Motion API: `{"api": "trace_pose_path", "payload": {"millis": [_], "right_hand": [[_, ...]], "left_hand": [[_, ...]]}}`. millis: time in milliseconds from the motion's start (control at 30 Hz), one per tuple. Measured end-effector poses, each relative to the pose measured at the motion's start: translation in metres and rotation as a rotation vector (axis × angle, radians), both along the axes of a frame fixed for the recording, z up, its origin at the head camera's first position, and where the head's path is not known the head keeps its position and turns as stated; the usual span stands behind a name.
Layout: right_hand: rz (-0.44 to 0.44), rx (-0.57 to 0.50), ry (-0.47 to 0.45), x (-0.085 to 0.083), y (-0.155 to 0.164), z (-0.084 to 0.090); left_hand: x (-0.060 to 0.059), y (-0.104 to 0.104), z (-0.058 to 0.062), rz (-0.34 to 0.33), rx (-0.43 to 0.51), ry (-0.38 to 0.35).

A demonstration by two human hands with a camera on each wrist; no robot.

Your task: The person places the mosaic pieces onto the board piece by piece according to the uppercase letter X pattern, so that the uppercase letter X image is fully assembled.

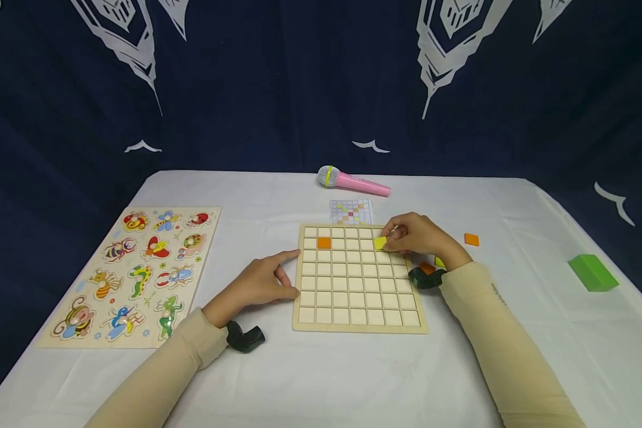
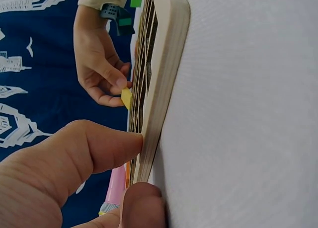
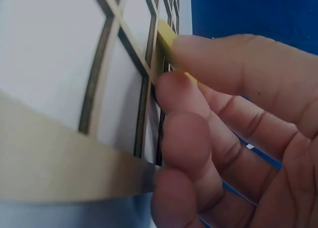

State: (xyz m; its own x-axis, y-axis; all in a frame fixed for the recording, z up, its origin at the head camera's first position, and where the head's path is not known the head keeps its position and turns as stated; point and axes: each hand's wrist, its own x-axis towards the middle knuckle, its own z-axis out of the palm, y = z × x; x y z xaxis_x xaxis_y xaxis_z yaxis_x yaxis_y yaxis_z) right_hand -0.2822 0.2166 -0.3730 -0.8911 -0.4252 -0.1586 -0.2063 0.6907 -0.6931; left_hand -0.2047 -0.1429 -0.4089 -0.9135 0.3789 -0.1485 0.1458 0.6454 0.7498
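Observation:
A wooden grid board [image 1: 359,324] lies flat on the table, with an orange square tile [image 1: 324,242] in one cell of its second row. My right hand [image 1: 419,235] pinches a yellow square tile [image 1: 380,243] over the board's upper right part. In the right wrist view that yellow tile [image 3: 167,35] is tilted between thumb and fingertips, close against the grid bars. At the board's left side, the spread thumb and index finger of my left hand [image 1: 259,282] touch its edge. The left wrist view shows the thumb [image 2: 112,146] against the board's wooden rim [image 2: 161,84].
Behind the board lie a small colour-grid card [image 1: 351,211] and a pink microphone [image 1: 361,182]. An insect picture board [image 1: 152,273] is at the left. To the right are a loose orange tile [image 1: 471,239] and a green block [image 1: 592,273]; more tiles [image 1: 427,268] lie under the right wrist.

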Motion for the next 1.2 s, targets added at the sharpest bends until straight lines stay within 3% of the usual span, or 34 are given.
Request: {"api": "trace_pose_path", "payload": {"millis": [267,633,1000,1200], "right_hand": [[0.005,0.030,0.003,0.000,0.000,-0.002],[-0.009,0.048,0.064,0.004,0.008,0.009],[0.063,0.015,0.189,0.025,0.029,0.012],[0.076,0.003,0.170,0.033,0.050,0.008]], "left_hand": [[0.000,0.000,0.001,0.001,0.004,0.003],[0.002,-0.001,0.000,0.007,-0.001,-0.003],[0.001,0.000,0.004,-0.001,-0.013,-0.001],[0.001,-0.001,0.003,-0.002,-0.012,0.000]]}}
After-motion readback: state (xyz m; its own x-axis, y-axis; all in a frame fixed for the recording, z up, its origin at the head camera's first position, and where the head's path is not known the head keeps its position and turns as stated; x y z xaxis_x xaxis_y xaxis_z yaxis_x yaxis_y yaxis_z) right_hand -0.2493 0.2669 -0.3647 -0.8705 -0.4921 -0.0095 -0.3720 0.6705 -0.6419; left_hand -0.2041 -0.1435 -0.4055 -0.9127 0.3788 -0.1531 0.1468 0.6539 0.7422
